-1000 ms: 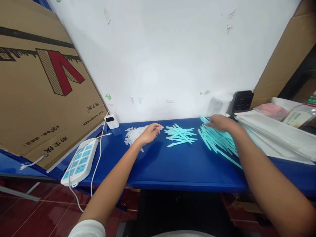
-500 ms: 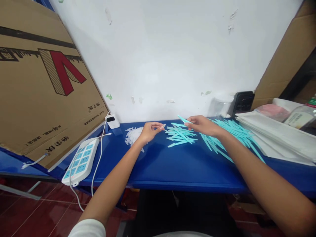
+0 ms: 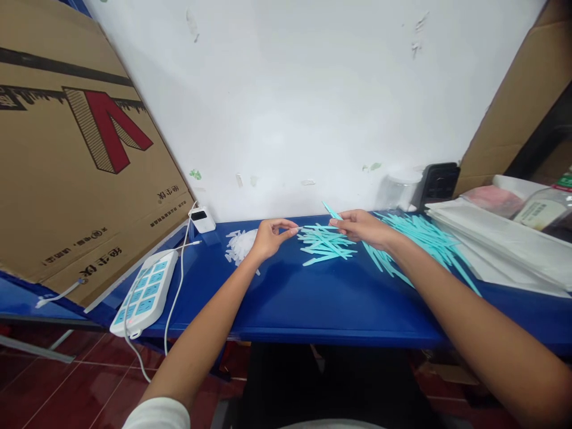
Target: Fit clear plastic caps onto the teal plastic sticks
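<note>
My left hand [image 3: 270,236] hovers over the blue table [image 3: 313,304], its fingers pinched on a small clear plastic cap, beside a pile of clear caps [image 3: 241,243]. To its right, my right hand [image 3: 363,227] pinches one teal plastic stick [image 3: 331,210] that points up and left. The two hands are close together above a small heap of teal sticks [image 3: 325,244]. A larger spread of teal sticks [image 3: 415,241] lies under and behind my right forearm.
A white and blue power strip [image 3: 145,293] with a cord lies at the table's left end, next to a large cardboard sheet [image 3: 67,149]. A white charger [image 3: 202,218], a clear jar [image 3: 399,189], a black device [image 3: 438,183] and stacked white bags [image 3: 500,238] line the back and right.
My right hand left the large stick pile, took up one teal stick and moved left toward my left hand. My left hand lifted slightly with the cap pinched.
</note>
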`<action>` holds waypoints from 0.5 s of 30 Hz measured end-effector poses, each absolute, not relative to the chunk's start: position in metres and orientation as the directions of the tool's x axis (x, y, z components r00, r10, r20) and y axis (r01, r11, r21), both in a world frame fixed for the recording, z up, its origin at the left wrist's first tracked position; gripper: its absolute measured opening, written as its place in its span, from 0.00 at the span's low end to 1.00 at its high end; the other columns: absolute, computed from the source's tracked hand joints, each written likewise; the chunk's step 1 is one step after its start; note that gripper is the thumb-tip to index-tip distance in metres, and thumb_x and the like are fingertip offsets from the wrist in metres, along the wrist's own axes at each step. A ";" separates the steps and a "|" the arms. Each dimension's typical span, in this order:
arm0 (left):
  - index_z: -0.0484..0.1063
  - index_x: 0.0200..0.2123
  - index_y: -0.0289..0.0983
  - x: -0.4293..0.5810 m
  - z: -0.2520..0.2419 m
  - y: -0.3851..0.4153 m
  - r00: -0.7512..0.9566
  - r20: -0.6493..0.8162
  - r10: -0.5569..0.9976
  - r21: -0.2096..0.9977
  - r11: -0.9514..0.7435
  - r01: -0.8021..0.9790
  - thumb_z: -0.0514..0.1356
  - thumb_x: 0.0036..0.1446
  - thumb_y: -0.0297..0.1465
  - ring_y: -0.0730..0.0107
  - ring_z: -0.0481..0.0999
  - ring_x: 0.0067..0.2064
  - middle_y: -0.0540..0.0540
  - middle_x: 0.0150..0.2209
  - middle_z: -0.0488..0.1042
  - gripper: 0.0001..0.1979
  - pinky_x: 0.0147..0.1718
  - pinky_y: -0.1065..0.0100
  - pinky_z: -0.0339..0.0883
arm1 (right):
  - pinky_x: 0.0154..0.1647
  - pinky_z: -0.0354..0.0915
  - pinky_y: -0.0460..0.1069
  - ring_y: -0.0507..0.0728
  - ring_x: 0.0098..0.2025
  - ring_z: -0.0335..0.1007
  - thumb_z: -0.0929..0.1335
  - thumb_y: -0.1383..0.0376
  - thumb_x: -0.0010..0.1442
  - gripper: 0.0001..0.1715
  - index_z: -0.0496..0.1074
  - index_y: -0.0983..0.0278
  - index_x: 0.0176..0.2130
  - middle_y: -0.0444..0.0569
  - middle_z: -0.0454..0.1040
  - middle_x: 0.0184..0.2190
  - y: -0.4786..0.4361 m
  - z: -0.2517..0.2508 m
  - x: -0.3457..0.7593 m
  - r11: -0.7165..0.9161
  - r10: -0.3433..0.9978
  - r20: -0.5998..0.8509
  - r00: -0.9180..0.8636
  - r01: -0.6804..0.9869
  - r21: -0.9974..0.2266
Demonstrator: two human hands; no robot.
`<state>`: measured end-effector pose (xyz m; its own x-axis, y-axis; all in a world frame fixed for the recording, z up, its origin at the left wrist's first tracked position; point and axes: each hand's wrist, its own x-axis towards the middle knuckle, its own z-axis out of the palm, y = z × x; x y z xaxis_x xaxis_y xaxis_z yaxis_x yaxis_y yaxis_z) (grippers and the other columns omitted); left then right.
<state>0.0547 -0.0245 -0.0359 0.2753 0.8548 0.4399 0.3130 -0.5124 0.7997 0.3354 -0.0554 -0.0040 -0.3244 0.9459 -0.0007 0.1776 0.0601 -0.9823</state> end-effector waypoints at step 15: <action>0.86 0.35 0.36 0.069 -0.030 -0.044 0.298 0.486 0.822 0.746 -0.568 0.349 0.73 0.52 0.39 0.75 0.57 0.24 0.48 0.24 0.77 0.13 0.26 0.67 0.48 | 0.20 0.37 0.47 0.44 0.20 0.42 0.77 0.42 0.50 0.31 0.69 0.65 0.29 0.39 0.61 0.22 -0.054 -0.015 0.327 0.059 0.908 0.000 -0.418 0.127 -0.990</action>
